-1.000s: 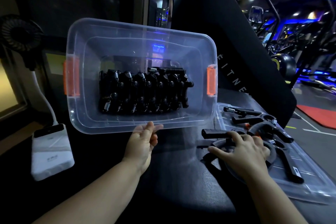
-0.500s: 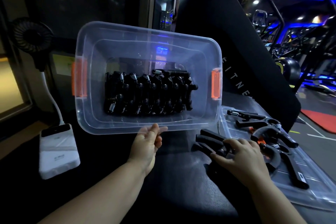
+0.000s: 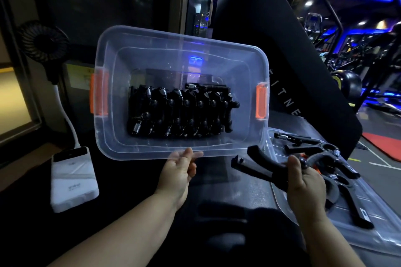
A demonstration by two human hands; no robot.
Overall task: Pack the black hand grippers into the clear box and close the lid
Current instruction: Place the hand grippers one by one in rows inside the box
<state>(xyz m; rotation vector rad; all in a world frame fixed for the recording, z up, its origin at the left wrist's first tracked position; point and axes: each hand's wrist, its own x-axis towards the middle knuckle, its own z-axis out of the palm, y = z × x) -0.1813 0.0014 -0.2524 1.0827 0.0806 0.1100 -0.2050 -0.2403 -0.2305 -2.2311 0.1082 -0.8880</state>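
Here the clear box (image 3: 217,54) is tipped so that its opening faces the camera, with a packed row of black hand grippers (image 3: 180,112) lying against its bottom. The left hand (image 3: 179,171) has its grip pinched on the near rim. Just right of the box, the right hand (image 3: 303,184) has its grip curled round one more gripper (image 3: 258,166). Other grippers (image 3: 325,154) lie on the clear lid (image 3: 382,236) on the desk (image 3: 130,212).
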